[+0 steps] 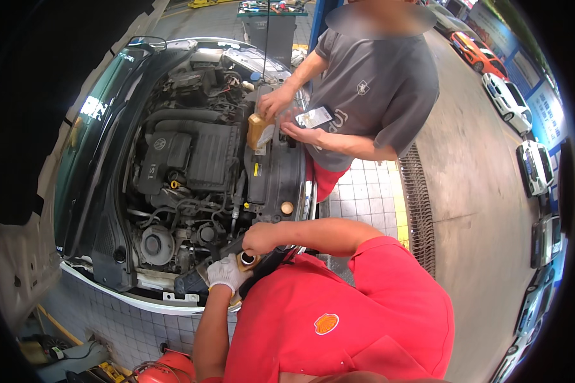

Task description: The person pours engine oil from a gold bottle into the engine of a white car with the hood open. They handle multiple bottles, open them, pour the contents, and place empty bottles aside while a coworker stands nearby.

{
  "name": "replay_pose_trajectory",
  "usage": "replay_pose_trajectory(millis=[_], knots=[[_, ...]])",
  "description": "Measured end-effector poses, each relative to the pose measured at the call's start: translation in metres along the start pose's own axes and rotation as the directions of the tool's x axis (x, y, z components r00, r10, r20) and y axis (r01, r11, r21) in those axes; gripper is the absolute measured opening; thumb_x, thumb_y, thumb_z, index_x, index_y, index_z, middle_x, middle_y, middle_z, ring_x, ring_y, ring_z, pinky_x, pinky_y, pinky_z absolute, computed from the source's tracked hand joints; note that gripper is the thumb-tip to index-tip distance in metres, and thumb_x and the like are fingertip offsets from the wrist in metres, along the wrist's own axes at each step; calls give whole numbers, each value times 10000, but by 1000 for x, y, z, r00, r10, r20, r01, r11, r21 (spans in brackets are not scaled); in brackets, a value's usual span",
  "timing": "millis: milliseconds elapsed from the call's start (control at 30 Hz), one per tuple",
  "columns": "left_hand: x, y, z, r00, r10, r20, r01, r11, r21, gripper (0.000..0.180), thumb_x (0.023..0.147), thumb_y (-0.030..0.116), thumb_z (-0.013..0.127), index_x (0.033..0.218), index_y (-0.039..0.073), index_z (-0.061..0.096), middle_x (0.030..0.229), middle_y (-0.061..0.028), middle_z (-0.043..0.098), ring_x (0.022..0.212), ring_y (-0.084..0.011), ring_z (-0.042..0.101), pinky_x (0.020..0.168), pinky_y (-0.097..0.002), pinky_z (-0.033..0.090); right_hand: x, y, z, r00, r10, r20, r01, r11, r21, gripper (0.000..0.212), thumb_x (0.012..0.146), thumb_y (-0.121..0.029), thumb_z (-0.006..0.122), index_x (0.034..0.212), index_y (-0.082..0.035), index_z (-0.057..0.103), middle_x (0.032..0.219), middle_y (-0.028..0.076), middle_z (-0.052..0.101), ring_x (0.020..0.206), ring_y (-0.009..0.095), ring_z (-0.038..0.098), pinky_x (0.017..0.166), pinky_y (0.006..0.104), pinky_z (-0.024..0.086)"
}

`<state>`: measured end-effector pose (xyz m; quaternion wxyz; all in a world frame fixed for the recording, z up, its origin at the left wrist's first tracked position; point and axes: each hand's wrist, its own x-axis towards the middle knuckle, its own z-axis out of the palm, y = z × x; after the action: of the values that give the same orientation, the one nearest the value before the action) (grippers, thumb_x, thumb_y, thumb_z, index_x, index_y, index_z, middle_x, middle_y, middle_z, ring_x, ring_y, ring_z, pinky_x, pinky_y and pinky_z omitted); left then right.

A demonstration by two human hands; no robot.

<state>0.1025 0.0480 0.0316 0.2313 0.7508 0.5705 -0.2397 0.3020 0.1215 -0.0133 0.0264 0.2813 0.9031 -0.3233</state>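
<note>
My left hand (229,274), in a white knitted glove, is closed round a small tan bottle (250,265) at the near front corner of the engine bay. The bottle's open mouth faces up and looks dark inside. My bare right hand (260,239) is closed just above the mouth; whatever its fingers hold is hidden. On the black front panel to the right lies a round tan cap (287,208). Under my hands is the black-and-silver front corner of the car, partly covered by my arms.
Across the bay a co-worker in a grey shirt (389,83) touches an amber bottle (259,131) and has a phone-like white rectangle (315,117). The engine cover (179,153) fills the middle. The raised hood (38,210) rises at left. A floor grate (416,204) lies at right.
</note>
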Motion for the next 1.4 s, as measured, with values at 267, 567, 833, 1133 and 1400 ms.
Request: replay_pose_trajectory(millis=[267,567,833,1133,1400], knots=[[11,-4,8,999,8,-33,-10,998,-59,765,809,640,827,1279,61,657,1205,-166,777,1115,-356,759,945,-470,596,-31,14,55,913,-110,-394,183,971,153,209,949,-233,652,844,-56,688,853,166,710,839,421,680,749,528,551],[15,-13,4,999,-17,-31,13,995,-100,672,829,623,781,1215,76,713,1174,-170,791,1085,-352,773,918,-460,619,-65,-58,22,856,-134,-499,283,930,236,258,1034,-194,658,847,-23,608,833,162,629,841,385,656,741,493,536],[16,-13,3,999,46,14,-44,993,-108,703,849,580,759,1322,82,605,1272,-158,757,1163,-359,739,944,-476,594,-209,27,113,673,581,-457,-401,806,435,235,1058,-116,569,1192,4,721,993,201,750,869,385,722,767,455,570],[7,-8,6,1000,-9,-27,6,993,-114,739,836,608,790,1323,83,609,1159,-191,783,1103,-343,758,931,-459,592,-399,182,261,74,895,439,-957,187,-221,460,940,-332,708,1297,-45,753,1338,234,725,1270,403,685,1050,463,564],[-5,-6,9,997,-21,-71,12,991,-131,747,843,599,803,1349,91,595,1171,-194,780,1094,-350,759,924,-459,594,-163,88,185,813,576,-88,-433,699,570,831,829,-212,857,1560,-40,502,1428,201,667,1273,354,679,1059,431,566]])
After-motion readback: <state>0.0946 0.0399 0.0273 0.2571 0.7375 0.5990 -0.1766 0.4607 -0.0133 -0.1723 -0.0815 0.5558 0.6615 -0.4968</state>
